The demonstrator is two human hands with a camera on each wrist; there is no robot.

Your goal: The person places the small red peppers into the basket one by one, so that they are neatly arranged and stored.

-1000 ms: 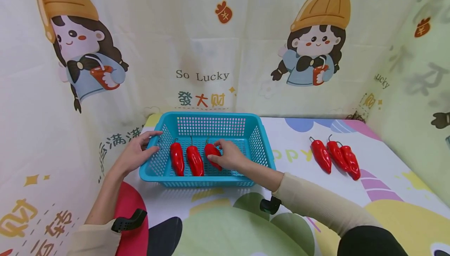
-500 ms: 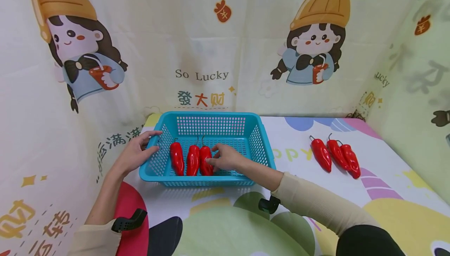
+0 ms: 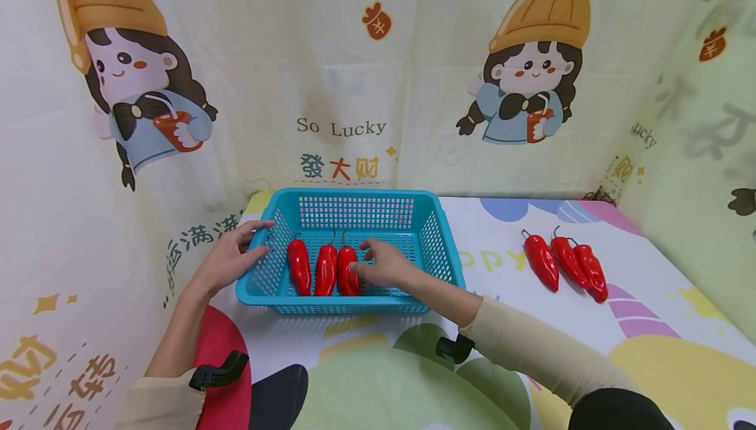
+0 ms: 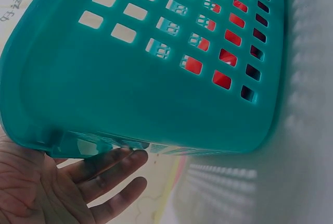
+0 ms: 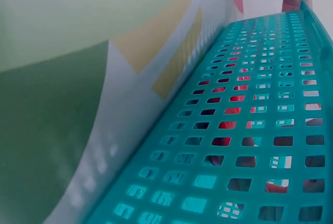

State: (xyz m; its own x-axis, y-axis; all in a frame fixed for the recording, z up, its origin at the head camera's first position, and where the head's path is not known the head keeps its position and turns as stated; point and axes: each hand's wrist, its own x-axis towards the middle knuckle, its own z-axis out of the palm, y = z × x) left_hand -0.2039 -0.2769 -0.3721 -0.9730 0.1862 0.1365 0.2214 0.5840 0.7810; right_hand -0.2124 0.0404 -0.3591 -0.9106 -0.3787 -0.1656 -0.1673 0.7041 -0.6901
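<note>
A: Your left hand (image 3: 229,258) is at the left rim of a turquoise basket (image 3: 331,301), near the desk's (image 3: 490,305) far left corner. Why there?

B: Probably to steady it. Your fingers lie loose and nearly straight at the rim; how hard they press, I cannot tell.

A: And your right grip?

B: Part-spread, enclosing nothing. Your right hand (image 3: 385,264) reaches inside the basket; its thumb appears to touch the right-hand red pepper (image 3: 347,280), while the fingertips stand off it. That suits nudging more than lifting.

A: How do the peppers lie?

B: Three in a row, stems toward the desk's far edge. The middle pepper (image 3: 325,272) is just beside the right-hand one; the left pepper (image 3: 299,270) sits slightly apart. Lying parallel likely keeps them compact. Three loose peppers (image 3: 569,262) lie clustered near the desk's right edge.
</note>
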